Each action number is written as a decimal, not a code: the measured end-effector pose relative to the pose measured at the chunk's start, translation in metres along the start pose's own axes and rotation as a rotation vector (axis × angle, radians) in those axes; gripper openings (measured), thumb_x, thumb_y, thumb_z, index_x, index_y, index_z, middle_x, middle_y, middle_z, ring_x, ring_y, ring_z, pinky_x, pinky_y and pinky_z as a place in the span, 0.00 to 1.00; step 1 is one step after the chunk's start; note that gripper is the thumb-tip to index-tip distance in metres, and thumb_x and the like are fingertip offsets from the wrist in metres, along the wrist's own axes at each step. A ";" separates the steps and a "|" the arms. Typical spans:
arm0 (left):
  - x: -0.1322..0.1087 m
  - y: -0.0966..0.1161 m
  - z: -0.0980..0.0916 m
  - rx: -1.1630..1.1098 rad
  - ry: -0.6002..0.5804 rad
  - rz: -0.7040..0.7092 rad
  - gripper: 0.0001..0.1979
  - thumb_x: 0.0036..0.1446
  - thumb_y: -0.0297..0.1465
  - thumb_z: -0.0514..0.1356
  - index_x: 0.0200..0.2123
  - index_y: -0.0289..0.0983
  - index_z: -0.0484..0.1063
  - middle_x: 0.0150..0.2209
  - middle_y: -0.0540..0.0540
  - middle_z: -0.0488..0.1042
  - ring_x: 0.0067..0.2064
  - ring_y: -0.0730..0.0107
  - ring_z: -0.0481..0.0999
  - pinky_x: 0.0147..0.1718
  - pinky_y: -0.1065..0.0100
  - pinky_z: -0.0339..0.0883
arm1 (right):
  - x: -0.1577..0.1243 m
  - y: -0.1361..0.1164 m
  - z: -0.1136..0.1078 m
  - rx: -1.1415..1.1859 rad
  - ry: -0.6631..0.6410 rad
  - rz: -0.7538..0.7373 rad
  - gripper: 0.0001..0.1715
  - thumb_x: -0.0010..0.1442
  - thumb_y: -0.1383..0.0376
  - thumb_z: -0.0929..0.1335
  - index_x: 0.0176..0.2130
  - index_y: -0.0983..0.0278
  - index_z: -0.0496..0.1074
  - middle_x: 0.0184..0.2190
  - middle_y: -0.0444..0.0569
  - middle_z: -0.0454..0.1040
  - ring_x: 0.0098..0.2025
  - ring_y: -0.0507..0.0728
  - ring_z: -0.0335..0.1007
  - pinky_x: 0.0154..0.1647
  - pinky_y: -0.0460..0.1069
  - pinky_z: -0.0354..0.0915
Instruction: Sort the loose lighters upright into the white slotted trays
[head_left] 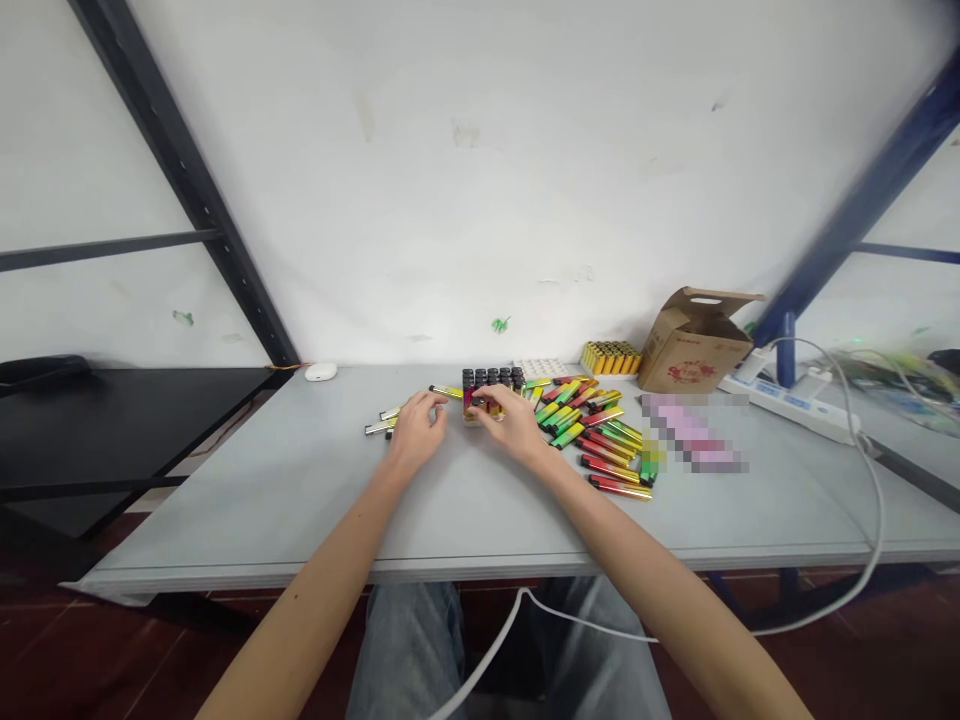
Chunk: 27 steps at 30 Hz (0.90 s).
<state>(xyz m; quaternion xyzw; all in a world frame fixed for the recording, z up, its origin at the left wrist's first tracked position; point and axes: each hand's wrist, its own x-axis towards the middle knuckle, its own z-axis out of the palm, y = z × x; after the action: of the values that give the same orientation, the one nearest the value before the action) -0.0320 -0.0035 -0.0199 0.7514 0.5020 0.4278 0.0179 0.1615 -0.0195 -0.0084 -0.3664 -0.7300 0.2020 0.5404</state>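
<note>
My right hand (514, 425) pinches a lighter with a black top (478, 402) between thumb and fingers, at the front of a tray of upright lighters (491, 377). The tray's lighters stand in rows with black tops up, and my fingers hide part of them. My left hand (418, 430) rests just left of the tray, fingers bent and thumb a little apart, with nothing visible in it. Beyond its fingertips lies a yellow lighter (448, 391); whether they touch I cannot tell. More yellow lighters (379, 427) lie to its left, partly hidden.
Loose red, green and yellow lighters (592, 436) spread right of my right hand. Behind them are a white holed tray (541, 367) and a block of yellow lighters (611, 358). An open cardboard box (690, 355), a power strip (795, 408) and a white case (321, 371) stand farther out.
</note>
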 end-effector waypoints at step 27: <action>0.021 -0.004 0.020 0.456 -0.298 0.111 0.25 0.59 0.21 0.48 0.59 0.33 0.63 0.62 0.36 0.66 0.62 0.53 0.65 0.57 0.53 0.60 | 0.001 0.012 0.008 -0.560 0.029 -0.261 0.15 0.66 0.63 0.64 0.50 0.58 0.75 0.48 0.51 0.77 0.52 0.59 0.71 0.57 0.55 0.65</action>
<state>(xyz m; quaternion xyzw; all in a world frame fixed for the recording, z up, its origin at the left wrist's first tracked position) -0.0192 0.0229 -0.0218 0.8169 0.5354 0.1890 -0.1017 0.1581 -0.0105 -0.0187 -0.4069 -0.7903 -0.0833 0.4504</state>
